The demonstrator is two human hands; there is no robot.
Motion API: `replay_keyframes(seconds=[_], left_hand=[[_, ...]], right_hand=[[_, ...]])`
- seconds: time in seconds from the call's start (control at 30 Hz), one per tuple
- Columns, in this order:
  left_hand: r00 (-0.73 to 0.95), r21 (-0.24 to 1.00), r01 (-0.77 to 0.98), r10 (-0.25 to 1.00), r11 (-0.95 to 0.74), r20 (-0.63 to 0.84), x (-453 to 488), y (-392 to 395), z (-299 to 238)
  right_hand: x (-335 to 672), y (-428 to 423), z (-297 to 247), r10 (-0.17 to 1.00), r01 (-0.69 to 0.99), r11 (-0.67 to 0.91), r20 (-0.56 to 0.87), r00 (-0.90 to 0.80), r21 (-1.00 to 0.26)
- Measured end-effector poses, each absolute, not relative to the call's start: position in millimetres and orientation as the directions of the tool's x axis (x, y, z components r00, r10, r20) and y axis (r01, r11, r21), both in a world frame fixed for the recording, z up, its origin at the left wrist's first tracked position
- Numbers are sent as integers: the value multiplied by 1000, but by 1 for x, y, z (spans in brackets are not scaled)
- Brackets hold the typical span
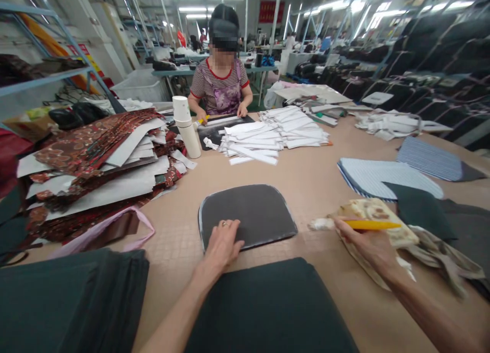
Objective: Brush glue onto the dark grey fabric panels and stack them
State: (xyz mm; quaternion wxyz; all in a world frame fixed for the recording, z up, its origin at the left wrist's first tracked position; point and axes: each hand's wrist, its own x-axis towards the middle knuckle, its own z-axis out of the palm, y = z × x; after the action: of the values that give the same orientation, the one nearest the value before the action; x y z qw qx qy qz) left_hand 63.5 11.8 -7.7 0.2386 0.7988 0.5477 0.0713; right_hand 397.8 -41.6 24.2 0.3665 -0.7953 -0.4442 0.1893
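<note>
My left hand (pixel 224 241) lies with its fingers resting on a dark grey panel (pixel 252 210). The panel has rounded corners and a whitish line along much of its edge. In my right hand (pixel 365 245) is a brush (pixel 373 225) with a yellow handle, gripped between closed fingers. Its whitish bristles point left, a little to the right of the panel. Beneath and behind that hand sits a stained cream-coloured block or pad (pixel 383 210) on a crumpled beige cloth (pixel 436 258). Dark green fabric (pixel 264 307) lies just in front of the panel, close to my left wrist.
At left rise stacked brown patterned pieces (pixel 103 138), with folded dark green fabric (pixel 69 297) nearer me. White cups (pixel 186 125) stand beyond. Across the brown table (pixel 314 177), a co-worker (pixel 222 77) handles white strips (pixel 268 133). Striped blue pieces (pixel 375 174) lie at right.
</note>
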Motion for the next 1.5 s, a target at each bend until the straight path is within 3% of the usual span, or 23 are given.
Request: replay_keyframes(seconds=[0.2,0.4,0.6,0.7,0.77,0.87,0.97,1.17,1.27,1.37,1.43,1.5], left_hand=[[449,364,859,872,-361,-195,117,9,-9],[498,423,814,854,-398,-153,106,14,-8],[290,541,804,957,-246,4,95,34,-8],[106,609,771,981,-184,161,72,49,28],[33,642,739,963,-205,268,54,50,69],[-26,696,658,915,-287,402,32,35,135],[-38,750,562,895,-348,444,21,3,187],[76,579,714,865,-394,496,33,-71,244],[152,469,761,826,-448,543,50,-103,265],[207,295,809,716,-509,667,62,-128,283],[163,188,856,598,-481,785,61,-141,284],[-40,295,855,511,-428,858,53,-150,266]], right_hand=[[394,-55,30,873,511,-329,-50,485,-794],[414,-73,24,860,506,-353,-61,506,-787],[406,-81,46,949,585,-191,5,316,-788],[394,-75,64,978,553,-38,82,190,-832],[384,-68,75,968,485,44,158,196,-874],[368,-57,92,931,450,141,272,242,-882],[357,-49,114,906,536,198,362,220,-821],[349,-45,174,803,627,432,593,60,-648],[344,-58,189,791,576,533,607,-79,-620],[341,-82,193,799,511,551,594,-93,-660],[346,-99,191,783,496,544,621,-10,-677],[355,-113,188,761,479,528,641,100,-702]])
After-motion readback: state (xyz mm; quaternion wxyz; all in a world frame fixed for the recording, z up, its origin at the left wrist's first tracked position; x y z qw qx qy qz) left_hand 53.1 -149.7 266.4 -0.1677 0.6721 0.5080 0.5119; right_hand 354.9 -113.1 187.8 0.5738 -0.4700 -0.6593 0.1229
